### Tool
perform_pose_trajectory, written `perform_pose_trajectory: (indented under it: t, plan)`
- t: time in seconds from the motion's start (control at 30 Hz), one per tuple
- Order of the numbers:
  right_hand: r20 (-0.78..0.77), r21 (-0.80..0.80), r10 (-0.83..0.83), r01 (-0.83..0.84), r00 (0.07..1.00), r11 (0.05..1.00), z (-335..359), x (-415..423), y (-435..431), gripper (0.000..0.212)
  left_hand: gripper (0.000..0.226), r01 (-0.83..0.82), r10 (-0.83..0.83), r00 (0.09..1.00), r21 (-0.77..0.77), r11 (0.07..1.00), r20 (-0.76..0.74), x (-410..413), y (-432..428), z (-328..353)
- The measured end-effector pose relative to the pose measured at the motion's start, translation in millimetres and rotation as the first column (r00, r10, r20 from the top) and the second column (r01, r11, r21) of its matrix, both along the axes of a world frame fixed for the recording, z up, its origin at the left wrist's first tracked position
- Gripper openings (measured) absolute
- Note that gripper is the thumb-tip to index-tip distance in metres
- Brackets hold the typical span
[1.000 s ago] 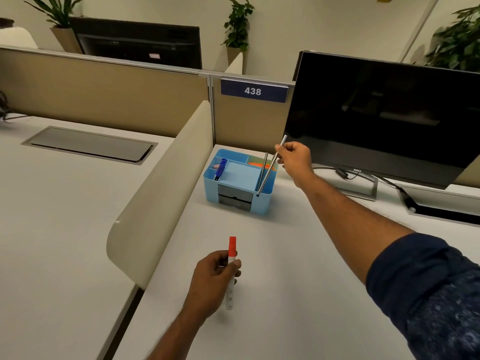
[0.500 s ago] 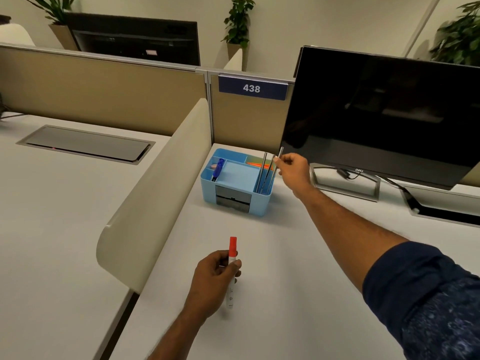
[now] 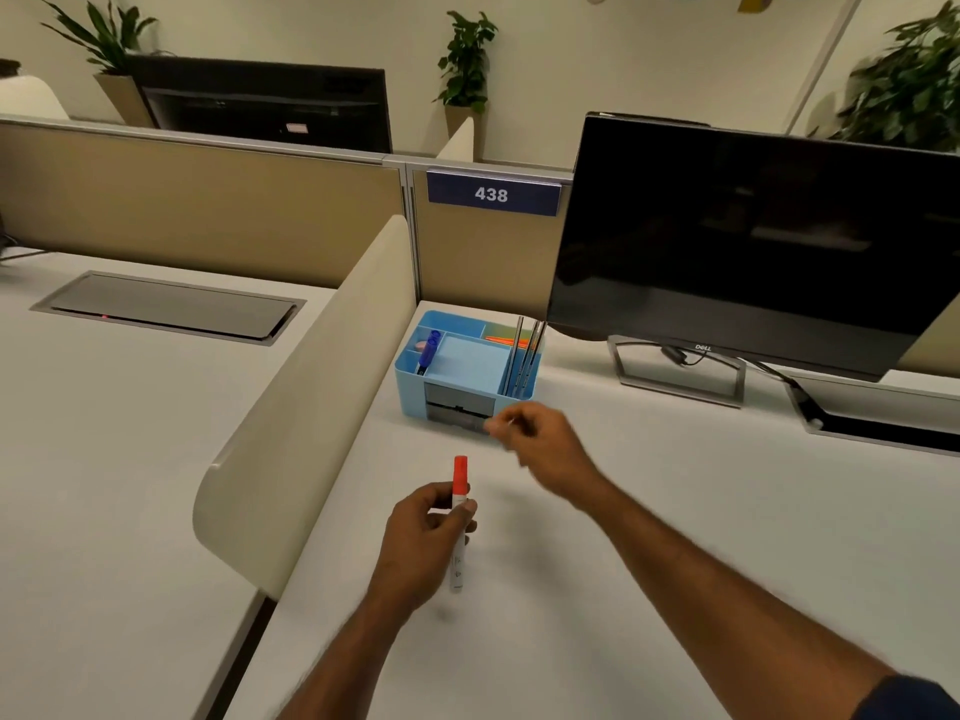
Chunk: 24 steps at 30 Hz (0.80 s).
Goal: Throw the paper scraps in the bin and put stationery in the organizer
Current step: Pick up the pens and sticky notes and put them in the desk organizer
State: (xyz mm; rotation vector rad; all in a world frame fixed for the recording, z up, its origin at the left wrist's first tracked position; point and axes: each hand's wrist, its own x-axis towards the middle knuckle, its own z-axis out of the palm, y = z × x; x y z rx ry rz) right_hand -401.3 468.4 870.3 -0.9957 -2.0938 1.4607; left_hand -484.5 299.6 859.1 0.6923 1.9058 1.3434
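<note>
Fingers (image 3: 434,498) of your left hand (image 3: 423,537) wrap the red-capped marker (image 3: 459,545). The thumb presses its white barrel just below the cap. The marker stands near upright, cap pointing away from you, lower end close over the white desk (image 3: 649,589); whether it touches, you cannot tell.

Your right hand (image 3: 545,449) hangs ahead of the left, just in front of the organizer's lower right corner. It is motion-blurred. The fingertips (image 3: 501,426) are loosely curled and drawn toward the thumb, with nothing visible between them.

- Blue organizer (image 3: 410,387): sits at the desk's far left corner, against the partition. Its front face has a grey drawer.
- Right slot: three thin dark pens (image 3: 524,356) lean inside it, tips poking above the rim.
- Left slot: a blue marker (image 3: 428,348) stands tilted.
- Back compartment: something orange (image 3: 506,339) lies there, too small to name.
- No paper scraps or bin fall within the view.

Farther out:
- A dark monitor (image 3: 753,241) on a metal stand (image 3: 680,379) is just right of the organizer, with a cable trailing behind.
- A navy plate marked 438 (image 3: 492,193) hangs on the beige partition (image 3: 208,210).
- A cream curved divider (image 3: 311,397) splits your desk from the neighbouring one.
- A closed grey cable hatch (image 3: 166,306) is set into that neighbouring desk.
- Potted plants (image 3: 467,59) and a second monitor (image 3: 260,103) stand beyond the partition.
</note>
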Motion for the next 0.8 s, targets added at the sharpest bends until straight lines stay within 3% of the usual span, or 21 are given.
perform_pose_trajectory:
  t: [0.1, 0.2, 0.37, 0.5, 0.67, 0.8]
  plan:
    - [0.019, -0.052, 0.117, -0.116, 0.993, 0.992, -0.9, -3.1, -35.9, 0.032, 0.014, 0.020, -0.019, 0.999, 0.006, 1.000, -0.030, 1.4, 3.2, 1.9]
    - [0.014, -0.030, 0.120, -0.119, 0.993, 0.992, 8.2, -10.6, -41.2, 0.021, 0.019, 0.012, -0.011, 0.998, 0.018, 1.000, -0.056, -0.4, 9.1, 5.2]
    - [-0.042, -0.076, 0.046, -0.049, 0.998, 0.996, 40.4, -31.2, -16.8, 0.013, 0.035, 0.011, -0.013, 0.994, -0.012, 1.000, -0.110, -9.3, 13.6, 4.6]
    - [-0.157, -0.030, -0.056, 0.051, 0.986, 0.998, 77.7, -58.3, 15.4, 0.022, 0.048, 0.001, -0.008, 0.996, -0.079, 0.997, -0.088, -20.7, 5.0, 0.3]
    - [-0.275, 0.036, -0.149, 0.165, 0.950, 0.986, 101.0, -96.9, 46.7, 0.016, 0.048, -0.015, 0.011, 0.998, -0.064, 0.998, -0.065, -27.0, -2.8, -6.2]
    - [-0.258, 0.087, -0.153, 0.181, 0.954, 0.980, 91.6, -125.5, 57.5, 0.016, 0.046, -0.019, 0.015, 0.998, -0.067, 0.998, -0.060, -31.3, -5.1, -9.0]
